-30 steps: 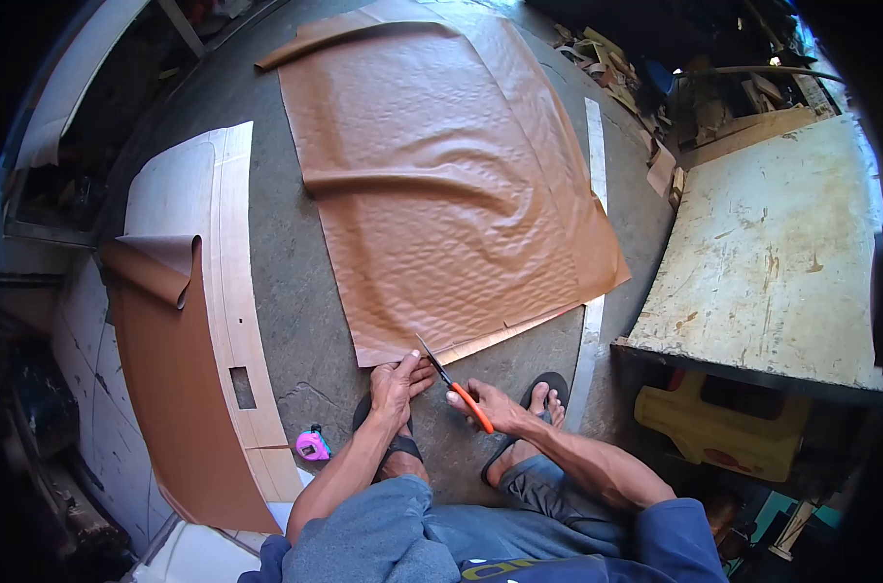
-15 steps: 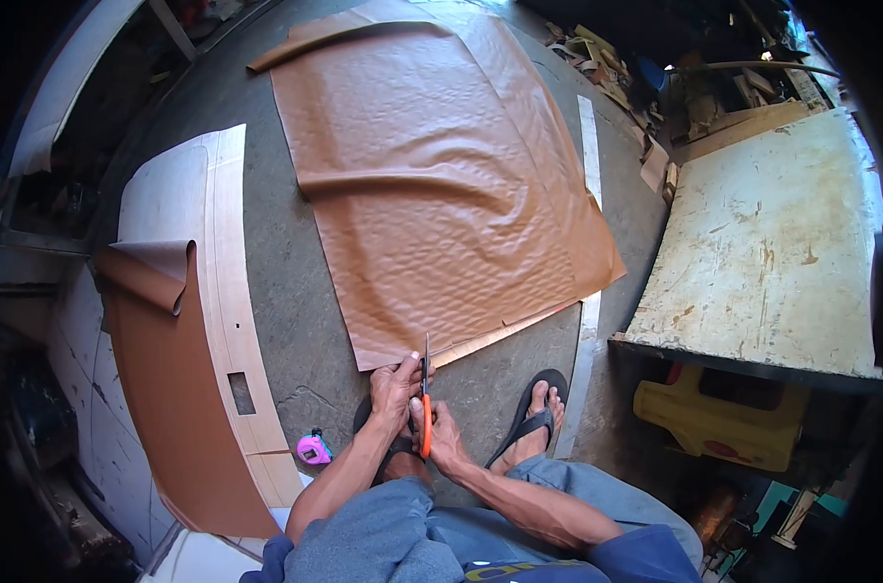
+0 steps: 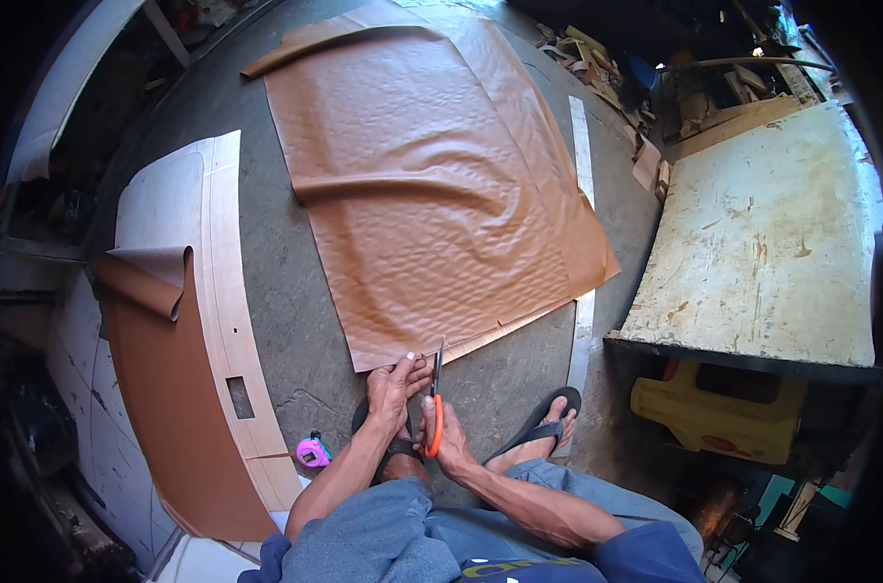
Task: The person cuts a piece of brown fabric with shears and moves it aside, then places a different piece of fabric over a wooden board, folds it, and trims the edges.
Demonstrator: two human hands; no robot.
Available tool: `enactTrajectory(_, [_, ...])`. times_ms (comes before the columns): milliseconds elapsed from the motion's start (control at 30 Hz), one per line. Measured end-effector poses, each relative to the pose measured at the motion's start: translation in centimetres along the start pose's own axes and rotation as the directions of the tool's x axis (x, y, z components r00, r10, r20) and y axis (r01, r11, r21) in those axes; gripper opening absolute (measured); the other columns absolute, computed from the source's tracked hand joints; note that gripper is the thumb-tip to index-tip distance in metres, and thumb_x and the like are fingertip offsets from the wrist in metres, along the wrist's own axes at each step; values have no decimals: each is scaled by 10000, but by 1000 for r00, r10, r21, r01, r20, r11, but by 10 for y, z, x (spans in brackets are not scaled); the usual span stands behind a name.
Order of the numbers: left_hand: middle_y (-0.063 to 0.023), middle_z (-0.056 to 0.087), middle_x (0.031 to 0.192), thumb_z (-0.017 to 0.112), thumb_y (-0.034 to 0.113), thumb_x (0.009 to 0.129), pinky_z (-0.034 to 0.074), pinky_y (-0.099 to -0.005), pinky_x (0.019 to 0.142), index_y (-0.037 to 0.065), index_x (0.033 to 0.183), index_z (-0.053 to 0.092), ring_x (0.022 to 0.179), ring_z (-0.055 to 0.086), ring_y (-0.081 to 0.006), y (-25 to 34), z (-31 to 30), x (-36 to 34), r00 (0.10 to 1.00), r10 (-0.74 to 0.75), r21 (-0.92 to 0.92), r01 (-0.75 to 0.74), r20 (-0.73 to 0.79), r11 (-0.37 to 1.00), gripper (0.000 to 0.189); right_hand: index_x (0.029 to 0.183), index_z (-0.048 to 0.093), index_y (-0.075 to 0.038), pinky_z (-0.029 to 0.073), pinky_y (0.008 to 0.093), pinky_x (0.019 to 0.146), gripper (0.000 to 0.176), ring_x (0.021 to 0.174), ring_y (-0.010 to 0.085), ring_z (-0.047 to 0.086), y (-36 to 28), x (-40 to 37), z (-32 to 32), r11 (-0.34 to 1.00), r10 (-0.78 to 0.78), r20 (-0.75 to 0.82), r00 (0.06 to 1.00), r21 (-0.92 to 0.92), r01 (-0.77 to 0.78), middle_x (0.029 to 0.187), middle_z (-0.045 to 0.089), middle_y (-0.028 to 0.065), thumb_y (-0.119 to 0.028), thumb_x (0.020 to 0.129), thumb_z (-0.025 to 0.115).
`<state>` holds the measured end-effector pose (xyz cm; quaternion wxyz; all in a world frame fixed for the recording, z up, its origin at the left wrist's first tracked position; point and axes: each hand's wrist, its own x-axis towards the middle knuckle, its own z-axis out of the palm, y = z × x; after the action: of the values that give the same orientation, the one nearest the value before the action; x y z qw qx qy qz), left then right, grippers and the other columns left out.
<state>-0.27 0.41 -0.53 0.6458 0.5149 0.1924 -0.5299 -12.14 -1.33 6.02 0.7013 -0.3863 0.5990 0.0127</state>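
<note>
A large brown leatherette sheet (image 3: 412, 214) lies wrinkled on the floor in front of me, its far edge rolled over. My left hand (image 3: 391, 389) pinches its near edge close to the left corner. Orange-handled scissors (image 3: 435, 423) are in my right hand (image 3: 448, 442), fingers wrapped round the handles. The scissor blades point away from me and overlap the near edge, just right of my left fingertips. Farther right along that edge a small slit shows, and a pale strip runs beneath it.
Left of the sheet lies a pale wooden panel (image 3: 225, 262) with cutouts, partly under another brown piece (image 3: 169, 389). A pink tape measure (image 3: 312, 451) sits near my left foot. On the right are a long metal strip (image 3: 582, 155), a worn table (image 3: 752, 243) and wood scraps (image 3: 597, 63).
The scissors have shifted slightly right along the edge, away from my left fingers. My right foot has moved a little to the right. My left hand keeps its pinch on the sheet.
</note>
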Motion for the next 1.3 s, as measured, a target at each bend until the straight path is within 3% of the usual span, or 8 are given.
enactTrajectory(167, [-165, 677, 1077, 673, 301, 935, 597, -357, 825, -51, 1129, 585, 939, 704, -257, 5, 10, -7, 997, -64, -64, 66, 30, 996, 411, 1015, 490, -72, 532, 290, 588, 413, 655, 139, 588, -16, 13, -55, 997, -18, 29, 999, -69, 20, 791, 537, 37, -485, 1012, 478])
enactTrajectory(300, [-177, 661, 1132, 681, 341, 926, 581, -385, 871, -53, 1174, 563, 996, 689, -265, 1, 30, -5, 990, -119, -43, 122, 80, 992, 481, 1057, 536, -29, 525, 285, 569, 496, 647, 125, 601, -38, 32, -105, 964, 26, 174, 984, -265, 22, 802, 573, 50, -509, 950, 595])
enactTrajectory(400, [-181, 659, 1149, 683, 348, 921, 560, -406, 905, -50, 1196, 560, 1033, 678, -278, -3, 43, 4, 984, -158, -32, 162, 86, 986, 499, 1057, 555, -24, 495, 290, 552, 584, 622, 139, 610, -69, 33, -120, 854, 43, 244, 969, -513, 91, 799, 602, 61, -585, 906, 615])
enactTrajectory(567, [-200, 670, 1130, 696, 335, 906, 536, -425, 924, -49, 1153, 600, 1046, 667, -316, -12, 47, 11, 988, -148, -33, 149, 31, 988, 467, 1009, 572, -25, 476, 301, 546, 653, 630, 145, 608, -86, 51, -135, 749, 72, 295, 953, -647, 143, 726, 587, 64, -655, 851, 637])
enactTrajectory(633, [-203, 669, 1124, 696, 326, 905, 539, -425, 919, -50, 1148, 602, 1034, 670, -315, -12, 47, 11, 990, -140, -33, 141, 25, 989, 457, 986, 583, -24, 455, 292, 550, 625, 633, 140, 579, -87, 60, -137, 675, 6, 373, 928, -686, 271, 700, 571, 57, -633, 859, 647])
enactTrajectory(1067, [-163, 677, 1077, 672, 295, 926, 557, -396, 902, -31, 1137, 597, 1011, 679, -277, -16, 43, 14, 991, -134, -19, 135, 23, 991, 395, 961, 556, -44, 421, 270, 516, 503, 570, 109, 529, -89, 68, -145, 716, 11, 474, 881, -619, 324, 651, 519, 15, -534, 908, 652])
enactTrajectory(1167, [-141, 685, 1053, 673, 293, 928, 562, -371, 876, -18, 1106, 615, 981, 684, -246, -14, 47, 10, 993, -114, -44, 115, 33, 992, 363, 1018, 583, -13, 464, 294, 566, 576, 649, 131, 582, -79, 54, -133, 751, 59, 393, 918, -623, 218, 741, 591, 63, -569, 888, 655])
enactTrajectory(1300, [-115, 697, 1004, 681, 298, 926, 566, -345, 838, -6, 1058, 637, 933, 691, -216, -20, 43, 11, 996, -80, -43, 82, 48, 996, 334, 1080, 536, -6, 498, 282, 563, 593, 633, 129, 604, -24, 42, -98, 931, -27, 225, 974, -350, 106, 757, 597, 60, -569, 914, 615])
